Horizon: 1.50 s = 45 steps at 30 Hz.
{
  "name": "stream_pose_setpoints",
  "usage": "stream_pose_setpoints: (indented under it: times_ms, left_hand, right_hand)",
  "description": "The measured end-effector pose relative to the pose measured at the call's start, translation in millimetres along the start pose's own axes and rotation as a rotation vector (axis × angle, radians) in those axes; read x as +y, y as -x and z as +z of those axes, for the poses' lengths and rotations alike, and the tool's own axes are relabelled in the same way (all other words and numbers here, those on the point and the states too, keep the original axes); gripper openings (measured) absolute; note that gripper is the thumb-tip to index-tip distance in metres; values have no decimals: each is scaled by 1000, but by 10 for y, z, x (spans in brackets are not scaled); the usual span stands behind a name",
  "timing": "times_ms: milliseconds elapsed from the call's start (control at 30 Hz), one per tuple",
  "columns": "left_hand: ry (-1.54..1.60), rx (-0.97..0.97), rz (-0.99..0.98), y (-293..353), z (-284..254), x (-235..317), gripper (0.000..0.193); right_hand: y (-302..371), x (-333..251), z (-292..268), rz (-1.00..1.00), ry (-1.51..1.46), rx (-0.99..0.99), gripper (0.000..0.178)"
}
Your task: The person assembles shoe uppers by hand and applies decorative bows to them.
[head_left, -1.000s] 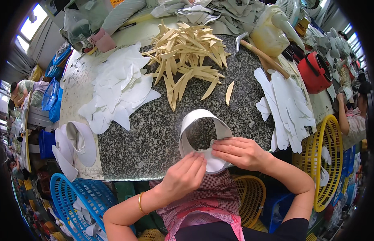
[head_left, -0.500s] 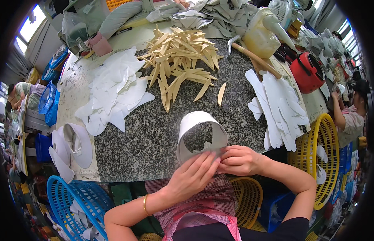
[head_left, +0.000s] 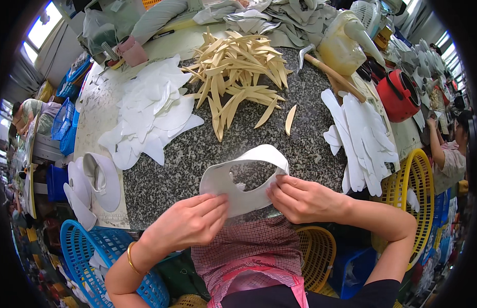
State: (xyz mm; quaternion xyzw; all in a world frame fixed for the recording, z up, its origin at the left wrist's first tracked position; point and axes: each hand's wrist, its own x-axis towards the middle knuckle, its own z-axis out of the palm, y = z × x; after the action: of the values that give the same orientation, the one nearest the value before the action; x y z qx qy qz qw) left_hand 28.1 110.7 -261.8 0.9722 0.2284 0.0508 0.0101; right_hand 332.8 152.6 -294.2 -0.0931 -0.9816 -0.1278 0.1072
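Observation:
A pale grey shoe upper [head_left: 243,203], bent into a loop with a wide opening, is held up over the near edge of the stone slab. My left hand [head_left: 197,219] pinches its left side, fingers closed along the lower edge. On the other side, my right hand [head_left: 309,199] grips the upper's right end between thumb and fingers. Beyond it lies a heap of curved tan strips [head_left: 233,77], with one loose strip [head_left: 290,119] apart from the rest. White flat cut pieces [head_left: 154,110] are piled to the left, and long white pieces [head_left: 364,141] to the right.
Finished-looking looped uppers [head_left: 102,179] sit at the table's left edge. A hammer [head_left: 333,77], a plastic jug [head_left: 346,43] and a red pot [head_left: 395,97] stand back right. Blue [head_left: 77,251] and yellow baskets [head_left: 428,205] flank me. A co-worker [head_left: 449,154] sits at right.
My hands have drawn apart, the left moving left along the shoe upper. The upper has turned from a standing loop to a wider, flatter shape.

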Motion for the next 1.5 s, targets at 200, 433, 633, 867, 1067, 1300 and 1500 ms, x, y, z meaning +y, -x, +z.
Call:
stream_pose_setpoints:
  times_ms: [200, 433, 633, 867, 1067, 1300, 1500]
  left_hand:
    - [4, 196, -132, -327, 390, 365, 39]
    - [57, 219, -285, -235, 667, 294, 40]
    - [231, 252, -240, -51, 631, 235, 36]
    - [491, 301, -296, 145, 408, 101, 37]
    - [786, 597, -354, 261, 196, -49, 28]
    - [1394, 797, -940, -180, -70, 123, 22]
    - [1260, 969, -999, -310, 76, -3, 34]
  right_hand:
    - [-6, -163, 61, 46, -4, -85, 38]
    - [336, -242, 264, 152, -284, 76, 44]
    - [-1, -120, 114, 206, -295, 117, 28]
    - [-304, -85, 392, 100, -381, 373, 14]
    - [-379, -1, -153, 278, -927, 500, 17]
    - [-452, -6, -155, 755, -1803, 366, 16]
    - [-580, -39, -20, 944, -1694, 501, 31]
